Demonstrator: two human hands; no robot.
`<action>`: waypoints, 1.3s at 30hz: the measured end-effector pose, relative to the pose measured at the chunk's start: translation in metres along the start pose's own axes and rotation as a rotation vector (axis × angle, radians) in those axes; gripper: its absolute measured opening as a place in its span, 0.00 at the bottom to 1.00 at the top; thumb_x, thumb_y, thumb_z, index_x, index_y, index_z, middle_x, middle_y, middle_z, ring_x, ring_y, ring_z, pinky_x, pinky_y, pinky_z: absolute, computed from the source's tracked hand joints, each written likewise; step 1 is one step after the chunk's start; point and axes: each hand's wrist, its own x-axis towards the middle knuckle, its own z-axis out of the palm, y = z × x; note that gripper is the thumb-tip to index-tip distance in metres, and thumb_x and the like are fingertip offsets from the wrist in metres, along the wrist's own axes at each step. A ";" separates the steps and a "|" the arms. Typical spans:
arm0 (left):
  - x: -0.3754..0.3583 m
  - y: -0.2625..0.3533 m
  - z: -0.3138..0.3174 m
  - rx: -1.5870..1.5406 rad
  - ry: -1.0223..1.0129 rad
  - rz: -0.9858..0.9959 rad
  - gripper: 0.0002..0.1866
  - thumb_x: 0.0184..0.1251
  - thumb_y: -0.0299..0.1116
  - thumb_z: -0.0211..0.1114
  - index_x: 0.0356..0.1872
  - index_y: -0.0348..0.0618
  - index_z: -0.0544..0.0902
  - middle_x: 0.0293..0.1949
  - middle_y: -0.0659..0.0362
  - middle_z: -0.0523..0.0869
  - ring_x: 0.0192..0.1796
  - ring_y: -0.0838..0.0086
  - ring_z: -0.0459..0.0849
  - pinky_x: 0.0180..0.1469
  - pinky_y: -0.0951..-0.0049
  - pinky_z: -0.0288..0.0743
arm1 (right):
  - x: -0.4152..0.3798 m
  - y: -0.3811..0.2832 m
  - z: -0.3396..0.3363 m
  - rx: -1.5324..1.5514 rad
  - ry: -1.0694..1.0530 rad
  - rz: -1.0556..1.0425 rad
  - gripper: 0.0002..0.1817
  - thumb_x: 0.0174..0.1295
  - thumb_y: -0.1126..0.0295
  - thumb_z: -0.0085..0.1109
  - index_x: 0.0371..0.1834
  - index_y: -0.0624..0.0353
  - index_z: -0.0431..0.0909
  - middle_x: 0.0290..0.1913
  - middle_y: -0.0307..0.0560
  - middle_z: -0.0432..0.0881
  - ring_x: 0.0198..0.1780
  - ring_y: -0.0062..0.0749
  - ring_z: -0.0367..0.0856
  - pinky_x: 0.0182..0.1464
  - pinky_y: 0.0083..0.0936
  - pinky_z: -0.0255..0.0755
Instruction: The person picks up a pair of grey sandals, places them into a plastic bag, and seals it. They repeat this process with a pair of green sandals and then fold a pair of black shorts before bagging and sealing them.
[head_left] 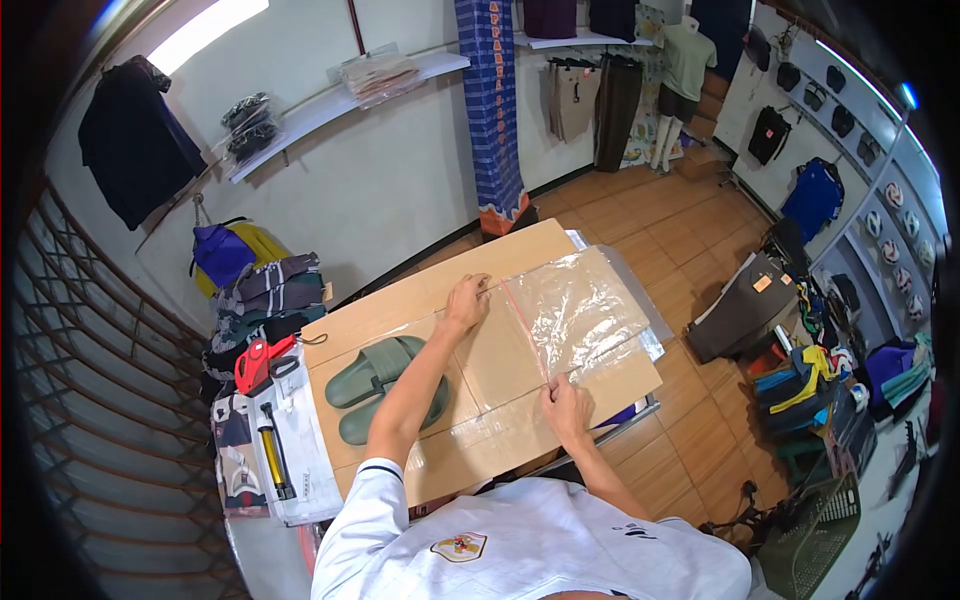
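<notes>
A clear plastic bag [585, 310] with a red strip along its near-left edge lies on the cardboard sheet [445, 470]. My left hand [466, 302] is at the upper left of the bag, its fingers closed at the bag's edge; what they pinch is too small to make out. My right hand [567, 408] pinches the lower corner of the bag near the end of the red strip. A pair of green slides [375, 372] rests on the cardboard to the left, partly hidden beneath my left forearm.
Left of the cardboard are a red tape dispenser [262, 366] and a yellow and black pump [272, 455]. Folded clothes [268, 290] are piled behind them. On the right are a clothes rack [745, 300] and a green basket [815, 535]. A mannequin [685, 70] stands far back.
</notes>
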 end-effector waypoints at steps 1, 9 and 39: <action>0.004 -0.002 0.005 0.013 0.015 0.017 0.20 0.64 0.24 0.71 0.58 0.38 0.85 0.52 0.44 0.87 0.55 0.51 0.88 0.62 0.57 0.82 | 0.000 0.001 0.001 -0.015 0.008 -0.007 0.09 0.63 0.64 0.68 0.31 0.57 0.82 0.22 0.50 0.85 0.28 0.54 0.87 0.34 0.49 0.78; 0.025 -0.001 0.030 -0.014 0.035 0.016 0.09 0.67 0.27 0.70 0.47 0.39 0.89 0.48 0.46 0.88 0.53 0.50 0.86 0.57 0.55 0.80 | -0.009 0.006 0.016 -0.042 0.141 -0.033 0.08 0.64 0.65 0.68 0.32 0.57 0.81 0.22 0.51 0.85 0.27 0.54 0.86 0.33 0.50 0.77; -0.132 0.028 -0.168 -0.042 0.108 -0.112 0.20 0.66 0.25 0.72 0.59 0.36 0.83 0.52 0.47 0.87 0.55 0.57 0.87 0.60 0.60 0.81 | 0.033 -0.026 0.019 -0.006 -0.061 -0.235 0.12 0.62 0.68 0.68 0.48 0.56 0.80 0.40 0.56 0.88 0.42 0.58 0.88 0.42 0.52 0.80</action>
